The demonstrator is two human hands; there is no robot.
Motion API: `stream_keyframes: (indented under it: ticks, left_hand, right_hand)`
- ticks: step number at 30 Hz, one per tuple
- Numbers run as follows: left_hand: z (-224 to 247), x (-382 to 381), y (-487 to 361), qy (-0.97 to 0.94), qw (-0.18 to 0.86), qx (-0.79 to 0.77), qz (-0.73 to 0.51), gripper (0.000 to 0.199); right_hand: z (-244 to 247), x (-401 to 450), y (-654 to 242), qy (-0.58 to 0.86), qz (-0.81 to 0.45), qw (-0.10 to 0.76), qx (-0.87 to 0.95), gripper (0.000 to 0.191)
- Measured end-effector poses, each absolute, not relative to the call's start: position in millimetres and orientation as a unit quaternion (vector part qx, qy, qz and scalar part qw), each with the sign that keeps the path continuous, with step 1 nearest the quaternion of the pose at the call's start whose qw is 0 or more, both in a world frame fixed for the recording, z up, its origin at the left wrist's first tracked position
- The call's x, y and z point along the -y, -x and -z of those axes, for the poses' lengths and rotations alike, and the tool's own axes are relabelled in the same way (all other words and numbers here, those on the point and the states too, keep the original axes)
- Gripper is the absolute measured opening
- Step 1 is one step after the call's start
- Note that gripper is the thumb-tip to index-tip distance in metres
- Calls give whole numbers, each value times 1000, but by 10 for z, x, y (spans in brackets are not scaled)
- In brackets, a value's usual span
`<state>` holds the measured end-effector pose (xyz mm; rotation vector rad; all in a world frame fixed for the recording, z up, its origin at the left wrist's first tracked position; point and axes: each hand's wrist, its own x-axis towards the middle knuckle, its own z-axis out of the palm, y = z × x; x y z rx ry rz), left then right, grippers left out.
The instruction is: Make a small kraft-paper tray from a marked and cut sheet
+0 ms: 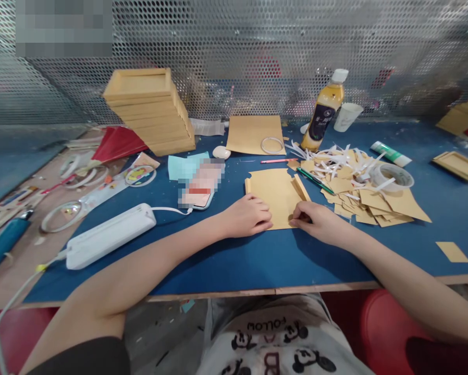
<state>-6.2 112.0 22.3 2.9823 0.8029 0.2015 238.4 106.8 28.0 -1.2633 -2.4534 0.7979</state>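
A tan cardboard sheet (275,192) with folded-up left and right edges lies on the blue table in front of me. My left hand (251,214) rests on its left edge, fingers curled down against the card. At the lower right corner, my right hand (314,219) pinches the folded edge between thumb and fingers. Beyond the sheet lie a pink pencil (279,161) and a green pen (316,180). A flat cardboard piece (253,133) with a roll of tape (272,146) on it lies farther back.
Finished-looking cardboard trays (151,120) stand in a tall stack at back left. A power strip (111,236) and a phone (205,185) lie left. Scraps (378,203), a drink bottle (323,117), a paper cup (347,116) and a green-white tube (391,153) are right. A perforated metal panel (242,47) closes the back.
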Motion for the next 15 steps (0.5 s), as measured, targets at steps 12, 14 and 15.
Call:
stream_keyframes:
  ticks: [12, 14, 15]
  left_hand:
    - [-209, -1144, 70, -971, 9, -225, -85, 28]
    - [-204, -1145, 73, -971, 9, -222, -87, 28]
    - [-202, -1146, 74, -971, 10, -221, -88, 28]
  right_hand:
    - [-330, -1055, -2347, 450, -265, 119, 844, 11]
    - [-342, -1049, -2339, 452, -264, 120, 844, 10]
    - [-344, -1048, -2336, 454, -263, 121, 843, 10]
